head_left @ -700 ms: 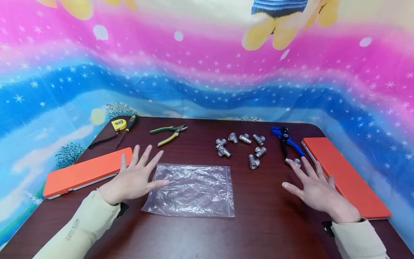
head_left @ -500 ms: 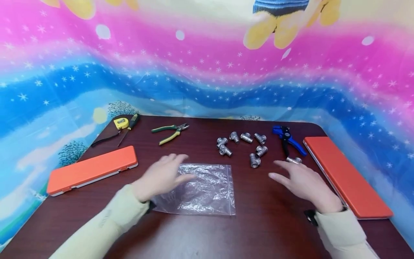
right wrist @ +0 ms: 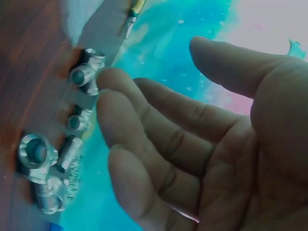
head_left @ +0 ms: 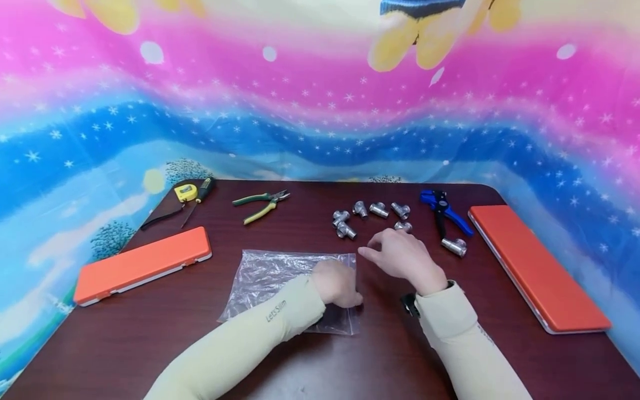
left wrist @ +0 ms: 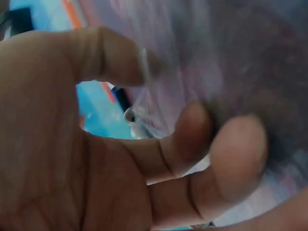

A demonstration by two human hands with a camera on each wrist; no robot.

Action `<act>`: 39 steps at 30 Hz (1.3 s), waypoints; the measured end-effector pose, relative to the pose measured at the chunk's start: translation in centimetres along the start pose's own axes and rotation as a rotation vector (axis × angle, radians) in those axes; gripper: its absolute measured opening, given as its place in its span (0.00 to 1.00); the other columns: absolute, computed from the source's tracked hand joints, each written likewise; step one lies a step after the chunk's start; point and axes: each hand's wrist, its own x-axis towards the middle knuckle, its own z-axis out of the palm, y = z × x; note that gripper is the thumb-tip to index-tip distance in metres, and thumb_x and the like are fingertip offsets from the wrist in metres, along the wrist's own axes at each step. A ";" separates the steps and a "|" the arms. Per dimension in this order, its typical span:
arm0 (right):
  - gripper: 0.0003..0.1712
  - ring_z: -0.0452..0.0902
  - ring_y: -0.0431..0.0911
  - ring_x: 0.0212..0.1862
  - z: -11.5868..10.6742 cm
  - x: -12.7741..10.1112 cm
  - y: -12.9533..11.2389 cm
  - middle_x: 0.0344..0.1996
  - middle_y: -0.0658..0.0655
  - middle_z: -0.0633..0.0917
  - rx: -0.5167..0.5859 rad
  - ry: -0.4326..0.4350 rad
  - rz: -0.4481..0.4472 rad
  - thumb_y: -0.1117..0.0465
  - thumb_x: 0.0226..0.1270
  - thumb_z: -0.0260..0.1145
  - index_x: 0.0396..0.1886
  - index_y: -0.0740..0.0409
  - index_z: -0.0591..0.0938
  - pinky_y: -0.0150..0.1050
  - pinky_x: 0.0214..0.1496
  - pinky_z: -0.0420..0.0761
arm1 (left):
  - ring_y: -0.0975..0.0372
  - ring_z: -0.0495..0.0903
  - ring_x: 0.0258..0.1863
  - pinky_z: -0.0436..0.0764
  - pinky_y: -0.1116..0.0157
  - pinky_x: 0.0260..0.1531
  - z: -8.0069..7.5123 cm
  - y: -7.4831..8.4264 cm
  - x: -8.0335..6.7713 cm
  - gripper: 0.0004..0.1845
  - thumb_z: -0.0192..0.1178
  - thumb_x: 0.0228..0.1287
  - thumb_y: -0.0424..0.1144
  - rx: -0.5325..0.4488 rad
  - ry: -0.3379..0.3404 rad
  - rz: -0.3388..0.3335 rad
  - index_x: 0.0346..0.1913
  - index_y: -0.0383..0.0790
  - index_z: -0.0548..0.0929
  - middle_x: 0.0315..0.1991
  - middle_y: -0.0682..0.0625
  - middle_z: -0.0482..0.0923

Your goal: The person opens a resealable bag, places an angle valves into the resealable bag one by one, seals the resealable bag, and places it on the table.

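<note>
The left hand (head_left: 336,283) pinches the right edge of one clear plastic zip bag (head_left: 272,275) on the dark table (head_left: 150,333). The right hand (head_left: 400,255) hovers with relaxed fingers near six visible silver metal pipe fittings (head_left: 345,229). Two orange cases (head_left: 142,264) lie left and right.

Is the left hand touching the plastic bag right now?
Touching. In the left wrist view the left hand has its fingers and thumb pressed against the film of the clear plastic bag at its edge.

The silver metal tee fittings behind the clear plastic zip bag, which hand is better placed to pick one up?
The right hand, probably. It hovers open just in front of the silver metal tee fittings, empty. The left hand is busy, its fingers pinching the clear plastic zip bag at its edge.
</note>
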 end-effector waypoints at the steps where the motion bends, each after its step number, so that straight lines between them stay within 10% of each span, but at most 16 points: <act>1: 0.21 0.81 0.46 0.39 0.1 0.2 0.0 0.37 0.51 0.87 0.009 -0.011 0.004 0.43 0.69 0.65 0.48 0.52 0.88 0.50 0.42 0.79 | 0.58 0.84 0.37 0.81 0.60 0.36 0.1 -0.7 -0.1 0.24 0.59 0.61 0.61 -0.072 0.002 0.006 0.38 0.43 0.88 0.35 0.51 0.86; 6: 0.21 0.80 0.42 0.25 1.8 1.1 -0.4 0.21 0.49 0.85 0.196 -0.074 -0.001 0.43 0.73 0.60 0.46 0.54 0.88 0.44 0.37 0.78 | 0.58 0.80 0.11 0.80 0.62 0.14 0.6 -5.2 -1.3 0.13 0.59 0.65 0.42 -0.580 0.064 0.045 0.25 0.41 0.79 0.15 0.49 0.79; 13: 0.27 0.82 0.47 0.24 4.3 1.2 -2.6 0.26 0.54 0.87 0.670 -0.107 -0.092 0.43 0.72 0.62 0.53 0.61 0.85 0.43 0.26 0.83 | 0.55 0.83 0.19 0.83 0.59 0.23 -1.1 -9.4 -3.3 0.12 0.56 0.74 0.39 -0.953 0.109 0.281 0.31 0.38 0.78 0.23 0.46 0.81; 18: 0.19 0.82 0.47 0.23 4.4 0.6 -2.7 0.29 0.54 0.89 0.764 -0.031 -0.130 0.52 0.70 0.67 0.49 0.62 0.86 0.44 0.26 0.83 | 0.57 0.83 0.23 0.81 0.61 0.28 -3.8 -10.1 -4.9 0.10 0.53 0.70 0.36 -0.894 0.194 0.289 0.29 0.41 0.79 0.25 0.48 0.81; 24: 0.07 0.82 0.46 0.22 3.7 -0.1 -2.7 0.21 0.55 0.85 0.691 0.078 -0.070 0.68 0.65 0.63 0.40 0.62 0.85 0.39 0.27 0.83 | 0.58 0.69 0.16 0.67 0.61 0.21 -5.8 -10.4 -7.2 0.12 0.55 0.58 0.37 -0.769 0.510 0.056 0.19 0.44 0.69 0.14 0.52 0.68; 28: 0.15 0.82 0.49 0.22 3.9 0.1 -3.2 0.23 0.55 0.85 0.691 0.044 -0.038 0.67 0.65 0.63 0.51 0.60 0.82 0.41 0.26 0.83 | 0.60 0.61 0.13 0.62 0.62 0.18 -5.6 -9.3 -7.8 0.14 0.55 0.55 0.34 -0.714 0.660 0.080 0.16 0.45 0.65 0.12 0.54 0.60; 33: 0.14 0.80 0.46 0.20 4.7 0.6 -4.1 0.19 0.52 0.83 0.707 0.023 -0.088 0.61 0.66 0.69 0.49 0.59 0.83 0.40 0.23 0.81 | 0.66 0.57 0.12 0.59 0.65 0.14 -4.4 -6.9 -7.3 0.16 0.55 0.52 0.33 -0.662 0.682 0.203 0.13 0.46 0.63 0.10 0.59 0.55; 39: 0.03 0.75 0.39 0.18 5.4 0.6 -5.1 0.22 0.49 0.84 0.567 0.228 -0.165 0.65 0.62 0.70 0.36 0.56 0.88 0.35 0.22 0.76 | 0.60 0.67 0.12 0.68 0.62 0.16 -3.2 -5.7 -6.3 0.12 0.59 0.54 0.35 -0.701 0.585 0.094 0.40 0.43 0.69 0.15 0.54 0.67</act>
